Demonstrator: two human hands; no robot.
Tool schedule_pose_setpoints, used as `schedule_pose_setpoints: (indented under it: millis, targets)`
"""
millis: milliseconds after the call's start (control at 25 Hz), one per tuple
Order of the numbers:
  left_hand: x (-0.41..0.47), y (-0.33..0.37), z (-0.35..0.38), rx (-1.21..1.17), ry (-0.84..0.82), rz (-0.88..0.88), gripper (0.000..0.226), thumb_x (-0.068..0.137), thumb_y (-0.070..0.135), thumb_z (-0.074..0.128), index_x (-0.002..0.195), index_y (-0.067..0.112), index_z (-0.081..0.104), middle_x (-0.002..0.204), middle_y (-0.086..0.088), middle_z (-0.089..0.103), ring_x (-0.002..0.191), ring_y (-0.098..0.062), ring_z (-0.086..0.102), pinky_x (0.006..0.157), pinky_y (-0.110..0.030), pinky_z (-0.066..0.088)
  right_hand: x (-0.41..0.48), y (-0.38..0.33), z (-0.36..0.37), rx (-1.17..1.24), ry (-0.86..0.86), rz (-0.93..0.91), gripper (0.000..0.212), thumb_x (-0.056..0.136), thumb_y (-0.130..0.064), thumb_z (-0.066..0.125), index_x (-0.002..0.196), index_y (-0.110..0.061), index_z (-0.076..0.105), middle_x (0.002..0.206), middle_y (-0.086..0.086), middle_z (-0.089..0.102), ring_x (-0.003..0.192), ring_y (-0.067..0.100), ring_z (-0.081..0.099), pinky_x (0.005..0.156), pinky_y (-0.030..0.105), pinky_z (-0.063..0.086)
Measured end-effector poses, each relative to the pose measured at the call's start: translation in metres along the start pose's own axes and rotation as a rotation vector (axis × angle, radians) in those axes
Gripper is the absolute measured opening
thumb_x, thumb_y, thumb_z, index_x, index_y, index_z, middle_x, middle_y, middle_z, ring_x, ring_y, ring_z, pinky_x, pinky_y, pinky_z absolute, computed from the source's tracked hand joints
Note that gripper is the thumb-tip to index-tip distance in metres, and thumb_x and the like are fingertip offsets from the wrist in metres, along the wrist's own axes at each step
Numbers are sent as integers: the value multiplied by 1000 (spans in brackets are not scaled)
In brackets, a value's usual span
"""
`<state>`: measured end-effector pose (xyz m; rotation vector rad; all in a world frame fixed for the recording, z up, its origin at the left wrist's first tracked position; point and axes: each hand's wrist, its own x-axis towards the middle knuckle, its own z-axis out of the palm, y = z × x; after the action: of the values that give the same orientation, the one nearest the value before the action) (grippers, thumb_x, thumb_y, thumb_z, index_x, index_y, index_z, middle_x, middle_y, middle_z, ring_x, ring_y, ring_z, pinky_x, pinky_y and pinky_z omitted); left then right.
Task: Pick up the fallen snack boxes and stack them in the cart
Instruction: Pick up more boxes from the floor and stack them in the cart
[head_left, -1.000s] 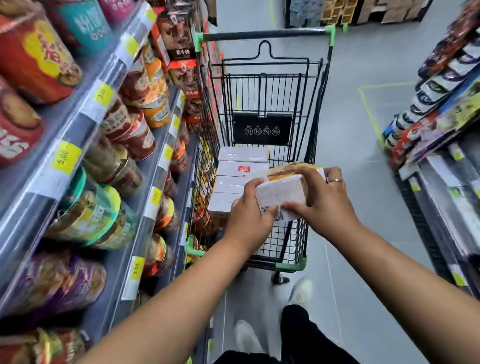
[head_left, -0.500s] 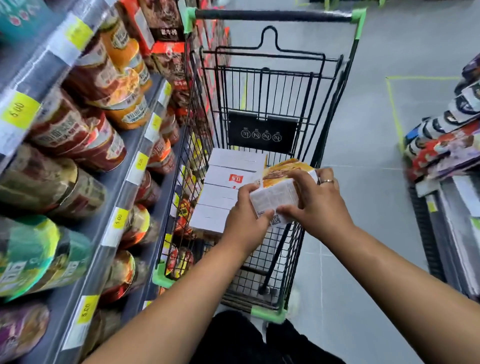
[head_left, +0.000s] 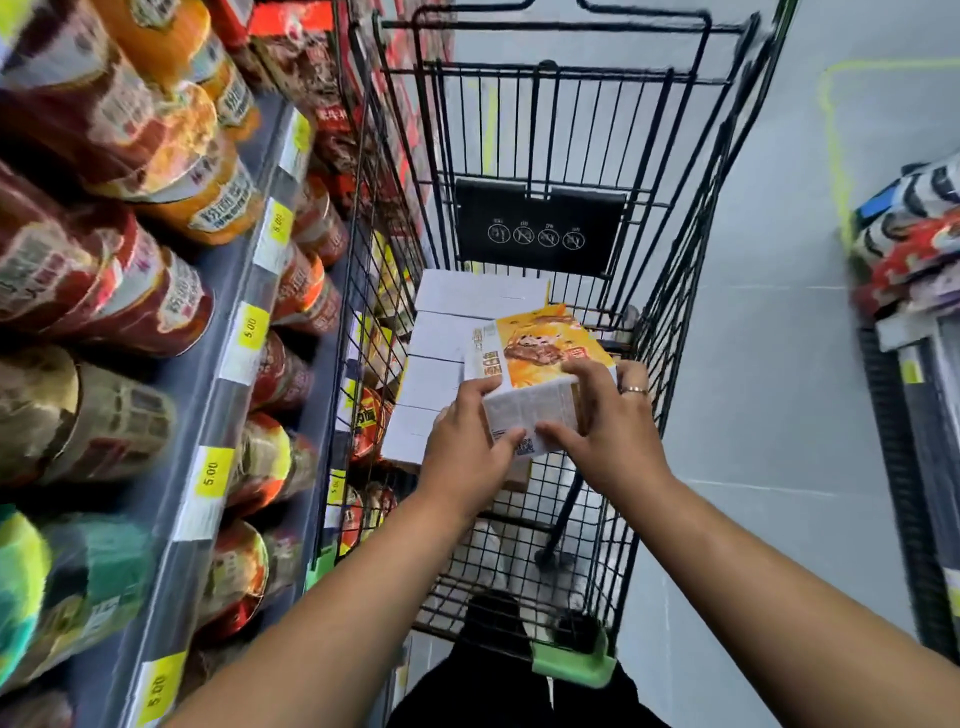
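An orange and white snack box (head_left: 540, 358) is held over the inside of the black wire cart (head_left: 670, 291). My left hand (head_left: 467, 441) grips its near left corner. My right hand (head_left: 608, 431), a ring on one finger, grips its near right side, thumb on the white end face. The box sits tilted, orange face up. Along the cart's left side lies a row of several white snack boxes (head_left: 447, 364), partly hidden behind the held box and my left hand.
A grey shelf (head_left: 228, 395) of instant noodle cups with yellow 5.00 price tags runs close along the cart's left. Packaged goods sit on a shelf at the right (head_left: 914, 260). Grey floor (head_left: 769, 415) lies between. My legs and shoes show under the cart's near end.
The view has closed in on the cart and tipped down. Both hands have carried the box lower and further into the cart, and its orange face now shows more.
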<state>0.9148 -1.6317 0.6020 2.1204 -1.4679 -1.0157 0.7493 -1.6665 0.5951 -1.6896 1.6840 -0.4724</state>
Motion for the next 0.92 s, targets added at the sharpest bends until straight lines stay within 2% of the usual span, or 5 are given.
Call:
schedule_pose_setpoints:
  millis: [160,360,520,680,920]
  targets:
    - [10,-18,10,53,-70,57,51,91,26,64,137,20,42,131,-9,55,118,-29,49,94,-36,43,9,16,22,63,-9,53,56,74,-20,81,122,-31,53,127,1,34,108,24,55,84,27,48]
    - [21,-43,17,18,-115,110,54,92,27,64,139,14,41,138,-9,47,125,-26,43,99,-31,37,32,23,44,31,-56,68,55,73,-14,81,118,-25,53,134,-1,31,108,23,55,93,38,49]
    - [36,-75,22,-2,-201,91,52,91,23,63,137,14,41,139,-9,44,128,-26,43,103,-30,36,43,29,78,-41,-78,100,58,70,-11,80,117,-23,48,131,0,29,91,19,55,77,34,51]
    - [38,-99,29,-40,-251,44,53,91,21,62,138,18,38,141,-4,46,124,-23,48,96,-28,42,37,48,108,-80,-67,141,61,70,-10,79,122,-18,49,132,4,32,101,24,57,77,35,51]
    - [64,-115,26,-37,-234,-41,65,88,24,66,141,26,28,138,-8,45,117,-26,56,96,-45,50,28,51,118,-37,-40,191,63,69,-5,79,123,-18,49,138,4,29,102,16,53,85,28,48]
